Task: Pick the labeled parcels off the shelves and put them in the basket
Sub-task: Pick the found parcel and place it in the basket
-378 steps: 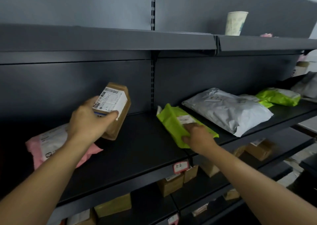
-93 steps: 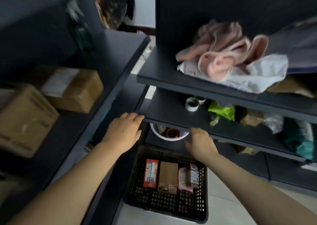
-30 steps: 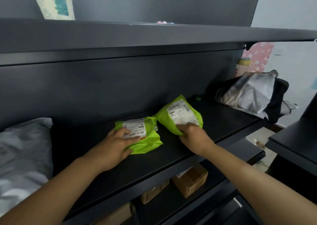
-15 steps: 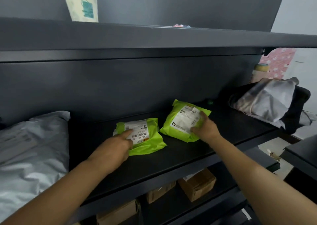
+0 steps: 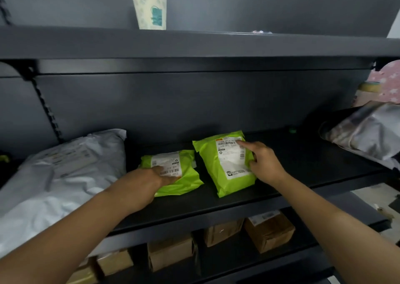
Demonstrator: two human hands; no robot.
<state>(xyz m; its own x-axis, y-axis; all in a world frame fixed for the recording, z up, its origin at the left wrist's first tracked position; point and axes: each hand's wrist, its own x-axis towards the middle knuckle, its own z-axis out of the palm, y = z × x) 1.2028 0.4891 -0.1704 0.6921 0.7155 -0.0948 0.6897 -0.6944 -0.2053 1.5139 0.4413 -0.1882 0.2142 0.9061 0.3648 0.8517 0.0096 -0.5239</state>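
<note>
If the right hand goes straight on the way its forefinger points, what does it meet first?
The right hand rests a forefinger on the right green parcel; beyond it, probably the shelf's back wall, depth unclear.

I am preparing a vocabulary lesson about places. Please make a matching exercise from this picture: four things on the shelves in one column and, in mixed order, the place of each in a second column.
Things
1. paper cup
2. grey mailer bag
3. cardboard boxes
4. right green parcel

Places
A. on the lower shelf
B. under the forefinger of the right hand
C. on the top shelf
D. at the left end of the middle shelf

Pairs: 1-C, 2-D, 3-A, 4-B
</note>
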